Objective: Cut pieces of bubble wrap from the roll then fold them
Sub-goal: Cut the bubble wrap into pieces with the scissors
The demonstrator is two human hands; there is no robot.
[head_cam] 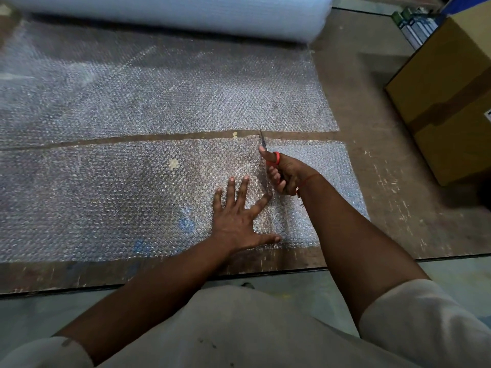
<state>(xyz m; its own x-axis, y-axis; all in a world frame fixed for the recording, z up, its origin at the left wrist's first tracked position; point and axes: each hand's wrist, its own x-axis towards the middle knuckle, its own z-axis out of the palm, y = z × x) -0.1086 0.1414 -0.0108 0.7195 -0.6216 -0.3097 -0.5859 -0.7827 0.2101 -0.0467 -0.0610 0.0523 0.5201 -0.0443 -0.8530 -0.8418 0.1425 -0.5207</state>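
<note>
A big bubble wrap roll [170, 11] lies at the far edge, with a sheet [159, 83] unrolled toward me on a brown board. A separate strip of bubble wrap [106, 197] lies nearer, split from that sheet by a narrow gap. My left hand [239, 219] presses flat on the strip with fingers spread. My right hand [281, 173] grips red-handled scissors [267, 152]; their blades point away from me and reach the strip's far edge. A cut line runs through the strip between my hands.
A taped cardboard box [446, 102] stands at the right on the brown board [393, 181]. Some metal items [414, 25] lie behind the box. The board's near edge meets a grey floor [451, 272].
</note>
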